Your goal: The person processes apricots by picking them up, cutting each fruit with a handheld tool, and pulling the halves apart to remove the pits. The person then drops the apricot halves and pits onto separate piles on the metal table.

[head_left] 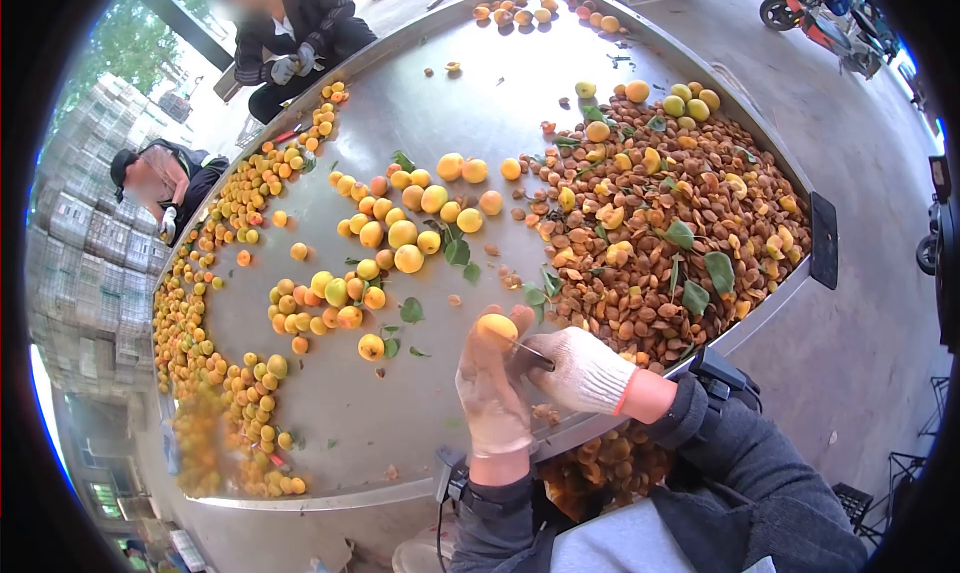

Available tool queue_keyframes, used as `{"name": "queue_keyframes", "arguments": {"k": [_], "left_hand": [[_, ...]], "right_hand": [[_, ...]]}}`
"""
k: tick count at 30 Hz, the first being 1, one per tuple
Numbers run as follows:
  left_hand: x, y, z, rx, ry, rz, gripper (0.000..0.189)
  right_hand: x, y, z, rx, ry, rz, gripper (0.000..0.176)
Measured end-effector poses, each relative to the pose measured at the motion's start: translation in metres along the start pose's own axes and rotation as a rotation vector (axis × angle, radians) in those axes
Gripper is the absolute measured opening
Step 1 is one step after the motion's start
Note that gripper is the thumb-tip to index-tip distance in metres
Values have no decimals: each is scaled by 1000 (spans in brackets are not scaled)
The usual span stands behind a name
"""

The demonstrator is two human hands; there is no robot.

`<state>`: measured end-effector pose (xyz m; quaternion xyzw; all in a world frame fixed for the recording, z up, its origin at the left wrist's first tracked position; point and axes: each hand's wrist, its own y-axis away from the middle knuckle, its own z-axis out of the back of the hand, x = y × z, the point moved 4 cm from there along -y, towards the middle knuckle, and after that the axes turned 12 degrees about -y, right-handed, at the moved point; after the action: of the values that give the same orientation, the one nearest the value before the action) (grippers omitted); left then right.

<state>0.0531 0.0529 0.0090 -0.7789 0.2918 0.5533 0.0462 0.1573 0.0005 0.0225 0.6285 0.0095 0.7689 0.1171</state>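
Note:
Near the front edge of the metal table [500, 83], my left hand [490, 403], in a thin stained glove, is closed around a yellow-orange apricot [497, 329]. The fruit shows at the top of my fingers. My right hand [585, 373], in a white knitted glove, grips a small knife [536, 356]; its handle is hidden in my fist. The thin blade points left and meets the apricot's lower right side. To the right of my hands lies a wide heap of brown apricot pits [640, 273], mixed with leaves and bits of fruit.
Loose apricots [403, 233] are scattered mid-table, with more along the left edge [190, 343]. Below the front rim is a container of pits and fruit [610, 463]. Two people [300, 33] [165, 178] sit beyond the far left side. Stacked crates [95, 243] stand behind them.

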Motion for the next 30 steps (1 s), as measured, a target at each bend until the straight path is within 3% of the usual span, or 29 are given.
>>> {"name": "queue_keyframes", "arguments": {"k": [4,7,9,13,15,16,18,20,22,23,25,26,28,29,30], "left_hand": [[-14,8,-12,-88,-215,-145,40],[-7,8,-16,-98,-206,-236,40],[-13,8,-13,-75,-272,-169,42],[-15,7,-10,57,-278,-82,44],[-15,3,-6,147,-295,-127,46],[-17,2,-6,234,-313,-176,47],[-21,-5,5,150,-184,-125,50],[-20,-11,14,69,-58,-66,53],[-22,-14,15,-12,-418,-196,48],[-20,-11,10,-14,-415,-194,48],[-24,0,-12,-8,-938,-424,40],[-20,1,-15,6,-938,-419,40],[-8,4,-18,192,-404,-282,37],[-6,5,-12,193,-402,-281,37],[-2,3,-1,227,-237,-149,38]], "right_hand": [[-2,-2,1,-10,-4,-37,22],[2,-1,3,-90,154,-5,18],[5,3,2,39,-82,-67,15],[-9,1,2,226,-241,-62,12],[-5,4,2,277,-595,-122,15],[-1,5,7,277,-594,-119,15],[8,8,19,359,-326,-151,18],[12,8,36,224,-246,-108,19],[22,16,55,-63,-510,-203,18],[19,12,54,-138,-510,-146,20],[17,9,45,-140,-423,-89,25],[17,8,42,-137,-334,-31,30],[12,10,42,-111,-295,-53,32],[11,11,42,-89,-377,-28,31],[12,12,41,-65,-459,1,30]]}}
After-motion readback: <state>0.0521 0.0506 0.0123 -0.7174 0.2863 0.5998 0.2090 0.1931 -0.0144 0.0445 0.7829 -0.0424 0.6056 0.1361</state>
